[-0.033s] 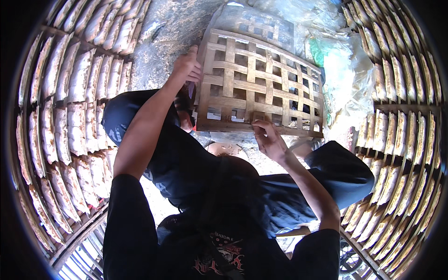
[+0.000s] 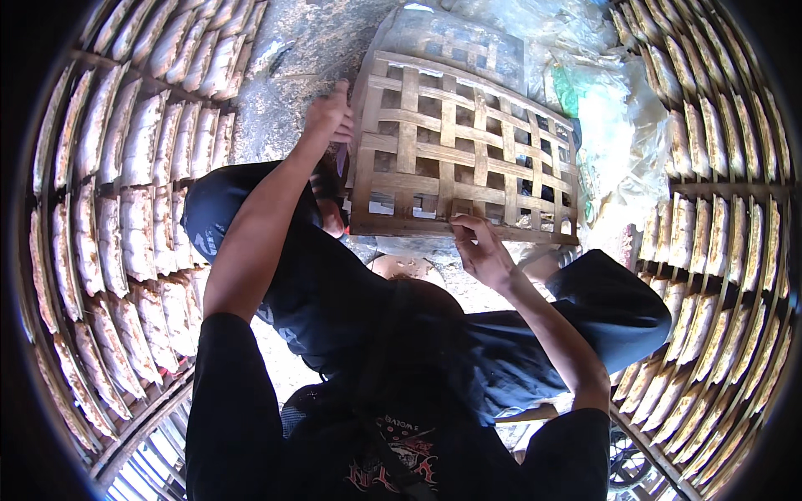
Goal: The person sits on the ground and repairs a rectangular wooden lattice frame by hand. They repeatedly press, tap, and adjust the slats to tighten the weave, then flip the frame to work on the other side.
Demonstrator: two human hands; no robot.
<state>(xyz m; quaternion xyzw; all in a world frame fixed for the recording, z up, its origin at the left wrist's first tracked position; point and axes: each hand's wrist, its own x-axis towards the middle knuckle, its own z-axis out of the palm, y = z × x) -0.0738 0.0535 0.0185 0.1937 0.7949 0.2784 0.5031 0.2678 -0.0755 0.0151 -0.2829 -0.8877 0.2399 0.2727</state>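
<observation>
A woven bamboo lattice panel (image 2: pixel 451 154), with flat crossing strips and a wooden rim, stands tilted in front of me. My left hand (image 2: pixel 328 118) is just left of its side edge. Its fingers are curled closed with the thumb up, and a narrow purple, blade-like object (image 2: pixel 342 160) sticks out below the fist. My right hand (image 2: pixel 483 250) is at the panel's near rim, fingers bent and pinching that edge near its middle. What lies behind the lattice shows only in dark patches through the gaps.
A greyish sheet-covered box shape (image 2: pixel 455 37) is behind the panel. Crumpled clear plastic (image 2: pixel 622 125) lies to its right, with a green piece in it. Racks holding rows of pale strips rise on the left (image 2: pixel 125 167) and right (image 2: pixel 710 234). My bent legs flank the panel's near side.
My left hand has shifted very slightly left, away from the panel's side edge, with the purple object. The right hand keeps its place on the near rim.
</observation>
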